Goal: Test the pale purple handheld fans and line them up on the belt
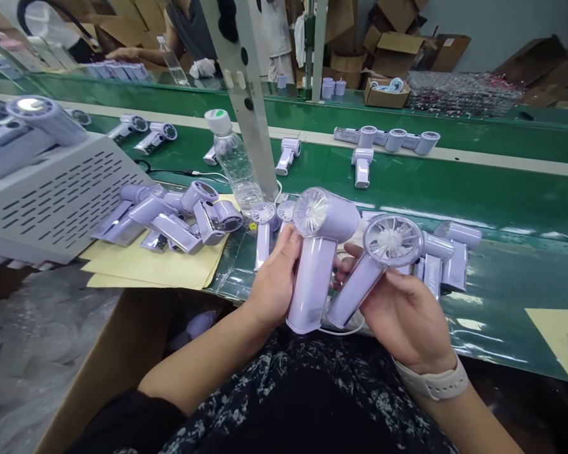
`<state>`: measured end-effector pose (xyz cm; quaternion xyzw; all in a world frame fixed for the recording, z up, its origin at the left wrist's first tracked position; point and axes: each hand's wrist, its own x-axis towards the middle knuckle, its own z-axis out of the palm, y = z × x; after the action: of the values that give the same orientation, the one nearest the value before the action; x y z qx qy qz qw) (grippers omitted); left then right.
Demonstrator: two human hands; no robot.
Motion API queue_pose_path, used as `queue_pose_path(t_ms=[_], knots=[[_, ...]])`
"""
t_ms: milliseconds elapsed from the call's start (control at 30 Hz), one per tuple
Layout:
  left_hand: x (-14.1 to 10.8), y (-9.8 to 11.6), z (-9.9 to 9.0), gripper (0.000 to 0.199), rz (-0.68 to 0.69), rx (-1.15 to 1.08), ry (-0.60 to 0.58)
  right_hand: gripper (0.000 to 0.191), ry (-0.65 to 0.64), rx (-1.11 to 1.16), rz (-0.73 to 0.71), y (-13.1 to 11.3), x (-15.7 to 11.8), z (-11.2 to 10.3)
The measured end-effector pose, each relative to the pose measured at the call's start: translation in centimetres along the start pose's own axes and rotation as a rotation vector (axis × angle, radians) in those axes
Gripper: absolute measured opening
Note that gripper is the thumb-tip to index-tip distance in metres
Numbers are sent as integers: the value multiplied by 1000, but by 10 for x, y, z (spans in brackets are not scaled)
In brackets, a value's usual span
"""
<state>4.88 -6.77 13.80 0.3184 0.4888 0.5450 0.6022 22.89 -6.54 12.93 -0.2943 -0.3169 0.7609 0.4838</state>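
Note:
My left hand [275,277] is wrapped round a lavender handheld fan [315,277], held upright with its round head tipped toward me. In my right hand [409,309] is a second handheld fan [355,290], leaning right, its clear-bladed front facing me. The two handles are close together just above the bench edge. Behind the left hand stands another small fan [264,233]. More lavender fans [454,252] lie on the bench past the right hand. Fingers of both hands are partly hidden behind the handles.
A pile of fans [180,221] lies on yellow paper [156,268] beside a slotted white metal box [71,202]. A plastic bottle [236,164] stands by a metal post [248,94]. Fans sit along the green conveyor [502,195]. Across it, a person's arm [142,55] shows.

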Motion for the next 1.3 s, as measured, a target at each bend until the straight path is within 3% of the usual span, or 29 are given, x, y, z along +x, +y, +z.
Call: queue_pose_path(t_ms=[167,233,367,533,700,833,967,1300], knots=[[7,-5,1,54,-104,-283,-321,38,104,65,64,-5,0,6],[9,-5,-1,53,-103,-343,-373,43,110,64,86,-7,-1,8],[10,-3,-5,48,-123,-353,-345,47,103,48,64,-9,-3,10],[11,0,-9,37,-135,-369,-342,28,139,51,-50,-11,-5,11],[10,4,-9,47,-114,-322,-344,26,107,-25,-101,-13,-7,4],[10,2,-7,63,-70,-209,-313,24,252,-36,-163,-7,-3,2],[11,-3,-5,64,-16,-214,-293,34,338,-21,-180,1,3,3],[15,-9,-10,76,-23,-156,-341,33,255,-93,-178,5,6,2]])
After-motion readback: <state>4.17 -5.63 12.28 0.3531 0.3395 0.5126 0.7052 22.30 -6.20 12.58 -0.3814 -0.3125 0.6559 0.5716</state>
